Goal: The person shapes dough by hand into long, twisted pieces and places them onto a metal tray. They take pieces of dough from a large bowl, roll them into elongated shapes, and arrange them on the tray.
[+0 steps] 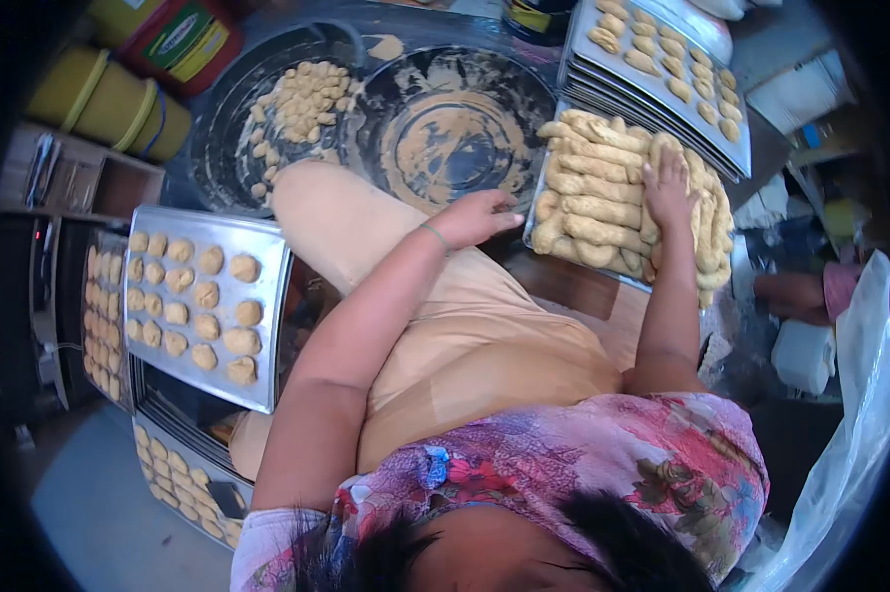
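Observation:
My right hand (670,187) lies over the dough ropes, fingers spread and pointing away from me, touching a rope near the middle of the pile. Long, thick dough ropes (603,187) are stacked in layers on a metal tray (536,222) at the right. My left hand (480,217) is empty, its fingers apart and slightly bent, above my knee and near the left edge of that tray. Just beyond it stands a wide black basin (455,128) with a floury, crumb-coated bottom.
Another black basin (213,128) holds many small dough pieces (307,99). Stacked trays (652,84) with shaped dough stand at the back right. To my left, a tray (269,345) carries rows of dough balls (206,296). Buckets (184,44) stand at the back left.

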`<state>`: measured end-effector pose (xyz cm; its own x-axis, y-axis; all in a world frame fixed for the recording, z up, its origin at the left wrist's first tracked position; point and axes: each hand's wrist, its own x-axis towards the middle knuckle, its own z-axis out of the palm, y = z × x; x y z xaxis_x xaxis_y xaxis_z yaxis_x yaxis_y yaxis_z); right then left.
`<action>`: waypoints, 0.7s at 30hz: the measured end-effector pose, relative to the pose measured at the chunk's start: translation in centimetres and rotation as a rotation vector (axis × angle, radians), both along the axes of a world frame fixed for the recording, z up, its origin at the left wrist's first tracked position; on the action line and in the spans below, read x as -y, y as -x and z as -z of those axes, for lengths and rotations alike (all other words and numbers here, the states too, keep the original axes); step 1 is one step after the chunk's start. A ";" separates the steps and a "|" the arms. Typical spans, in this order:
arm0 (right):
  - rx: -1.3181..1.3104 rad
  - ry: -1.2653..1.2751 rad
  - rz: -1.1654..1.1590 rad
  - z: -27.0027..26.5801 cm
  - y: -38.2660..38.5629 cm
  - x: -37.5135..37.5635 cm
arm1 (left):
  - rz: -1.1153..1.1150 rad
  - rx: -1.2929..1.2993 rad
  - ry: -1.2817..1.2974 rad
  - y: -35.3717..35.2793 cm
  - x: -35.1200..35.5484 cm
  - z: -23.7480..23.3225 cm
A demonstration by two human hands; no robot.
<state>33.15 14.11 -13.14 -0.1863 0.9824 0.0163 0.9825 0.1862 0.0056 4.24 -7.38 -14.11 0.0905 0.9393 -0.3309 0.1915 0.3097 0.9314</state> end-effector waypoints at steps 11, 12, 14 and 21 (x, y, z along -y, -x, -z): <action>-0.024 0.006 -0.018 -1.5 0.3 1.9 | -0.213 0.034 -0.277 3.2 -0.2 -2.1; -0.135 -0.113 -0.145 -2.1 1.0 1.9 | -0.296 0.029 -0.336 4.5 0.1 -4.0; -0.346 -0.337 -0.377 -3.6 2.4 1.7 | -0.499 -0.089 -0.466 7.9 0.3 -6.1; -0.636 -0.275 -0.825 -5.1 21.1 2.3 | -0.924 -0.164 -0.496 16.5 -3.4 -5.9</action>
<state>12.07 11.82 -8.04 -0.6691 0.5053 0.5449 0.3916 0.8629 -0.3194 -12.25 -3.94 -8.25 -0.7385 0.6539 0.1645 0.2107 -0.0079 0.9775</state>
